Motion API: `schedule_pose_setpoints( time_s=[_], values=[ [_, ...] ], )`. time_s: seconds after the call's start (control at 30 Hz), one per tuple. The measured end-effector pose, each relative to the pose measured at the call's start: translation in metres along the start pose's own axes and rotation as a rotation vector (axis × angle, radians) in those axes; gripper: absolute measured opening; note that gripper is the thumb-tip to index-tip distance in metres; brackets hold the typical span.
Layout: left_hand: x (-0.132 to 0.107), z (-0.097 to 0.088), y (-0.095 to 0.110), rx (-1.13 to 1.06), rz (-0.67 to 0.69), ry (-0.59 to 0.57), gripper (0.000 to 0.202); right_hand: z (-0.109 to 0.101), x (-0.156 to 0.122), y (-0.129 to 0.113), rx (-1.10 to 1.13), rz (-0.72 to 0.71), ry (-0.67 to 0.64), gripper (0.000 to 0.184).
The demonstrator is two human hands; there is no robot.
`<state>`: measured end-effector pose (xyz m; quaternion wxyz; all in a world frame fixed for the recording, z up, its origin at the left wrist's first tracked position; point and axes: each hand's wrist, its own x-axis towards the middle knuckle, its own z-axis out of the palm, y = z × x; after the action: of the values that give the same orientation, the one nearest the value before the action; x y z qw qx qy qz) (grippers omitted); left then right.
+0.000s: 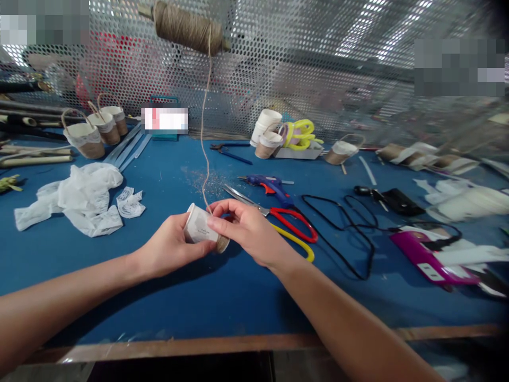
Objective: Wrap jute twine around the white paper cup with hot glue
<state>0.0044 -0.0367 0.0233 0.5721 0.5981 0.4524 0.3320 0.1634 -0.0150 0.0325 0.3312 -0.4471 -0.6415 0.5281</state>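
Observation:
A white paper cup (pixel 198 225) lies tilted on its side above the blue table, its rim up and to the left. Some twine (pixel 222 243) is wound round its base end. My left hand (pixel 173 241) is closed round the cup from the left, thumb along its near side. At the base end, my right hand (pixel 242 225) pinches the jute twine (pixel 205 154) between thumb and fingers, against the cup. That strand runs up to a large spool (pixel 185 26) hung on the perforated metal screen. The fingertips behind the cup are partly hidden.
Scissors (pixel 294 223) with red and yellow handles and a blue glue gun (pixel 270 187) lie close to my right hand. White lace (pixel 91 196) is heaped at left. Twine-wrapped cups with handles (pixel 85 139) stand behind it. A purple power strip (pixel 429 260) and black cord lie at right.

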Motion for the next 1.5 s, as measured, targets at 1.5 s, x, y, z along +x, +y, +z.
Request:
schedule_pose_setpoints(
  time_s=[1.5],
  values=[
    [-0.0025,-0.0008,-0.0006,-0.087,0.06,0.036,0.019,0.0001,-0.0014,0.0029,0.164,0.051,0.075,0.017]
  ],
)
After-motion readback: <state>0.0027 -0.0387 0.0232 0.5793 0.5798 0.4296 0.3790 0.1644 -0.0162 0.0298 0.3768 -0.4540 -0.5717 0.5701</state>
